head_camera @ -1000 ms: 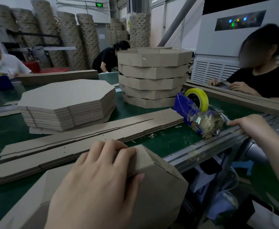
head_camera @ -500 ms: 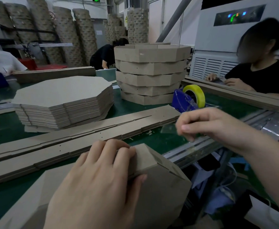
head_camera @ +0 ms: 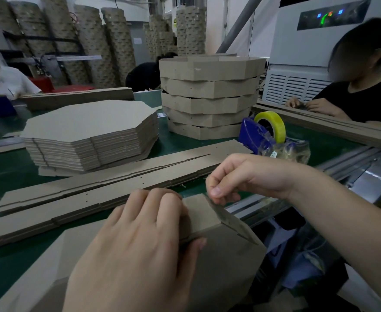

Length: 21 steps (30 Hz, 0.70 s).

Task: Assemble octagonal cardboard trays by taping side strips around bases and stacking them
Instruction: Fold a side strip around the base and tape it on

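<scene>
A half-built cardboard tray [head_camera: 225, 262] lies at the near table edge. My left hand [head_camera: 140, 251] grips its folded side strip, fingers over the top and thumb on the outer face. My right hand [head_camera: 236, 176] pinches a clear piece of tape [head_camera: 216, 207] and holds it at the strip's upper corner seam. Loose side strips [head_camera: 108, 188] lie across the green table [head_camera: 4, 167]. Behind them sit a pile of flat octagonal bases [head_camera: 90, 129] and a stack of finished trays [head_camera: 209, 95]. A blue dispenser with yellow tape [head_camera: 268, 129] stands to the right.
A person in black sits at the right behind more strips [head_camera: 333, 127]. Another person in white sits at the far left, a third bends over at the back. A metal rail [head_camera: 342, 163] edges the table on the right. Tall tray columns [head_camera: 108, 41] line the back wall.
My right hand came back from the dispenser with a piece of tape and lowered it onto the tray's corner. My left hand kept its grip on the side strip.
</scene>
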Motion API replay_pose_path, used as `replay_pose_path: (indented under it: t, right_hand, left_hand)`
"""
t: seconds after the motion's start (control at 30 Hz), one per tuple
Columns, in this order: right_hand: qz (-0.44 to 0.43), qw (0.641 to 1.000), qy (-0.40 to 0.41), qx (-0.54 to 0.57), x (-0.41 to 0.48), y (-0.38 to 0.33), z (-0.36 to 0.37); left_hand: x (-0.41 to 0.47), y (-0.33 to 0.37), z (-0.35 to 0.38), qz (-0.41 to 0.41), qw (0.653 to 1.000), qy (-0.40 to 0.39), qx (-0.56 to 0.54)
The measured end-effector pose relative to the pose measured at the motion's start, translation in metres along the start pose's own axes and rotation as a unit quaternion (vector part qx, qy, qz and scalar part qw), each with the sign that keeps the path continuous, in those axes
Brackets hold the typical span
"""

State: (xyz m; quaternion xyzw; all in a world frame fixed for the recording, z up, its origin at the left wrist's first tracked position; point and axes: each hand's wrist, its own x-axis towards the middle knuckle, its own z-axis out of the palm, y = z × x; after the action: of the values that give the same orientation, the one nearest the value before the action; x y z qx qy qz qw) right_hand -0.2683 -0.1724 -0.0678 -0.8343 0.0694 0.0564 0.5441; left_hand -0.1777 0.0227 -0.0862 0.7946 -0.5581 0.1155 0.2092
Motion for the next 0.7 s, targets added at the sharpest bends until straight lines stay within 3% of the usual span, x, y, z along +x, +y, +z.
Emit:
replay_pose_path:
  t: [0.17, 0.27, 0.7]
  right_hand:
    - [0.003, 1.000, -0.013, -0.008, 0.001, 0.001, -0.002]
    - [0.008, 1.000, -0.012, -0.016, 0.001, 0.002, -0.004]
    - [0.128, 0.989, -0.039, -0.058, 0.004, 0.003, -0.003]
  left_hand:
    - [-0.017, 0.000, 0.002, 0.079, 0.995, 0.056, 0.034]
    - [-0.016, -0.001, -0.001, 0.083, 0.991, 0.036, 0.097]
    - [-0.019, -0.001, 0.001, 0.090, 0.987, 0.034, 0.126]
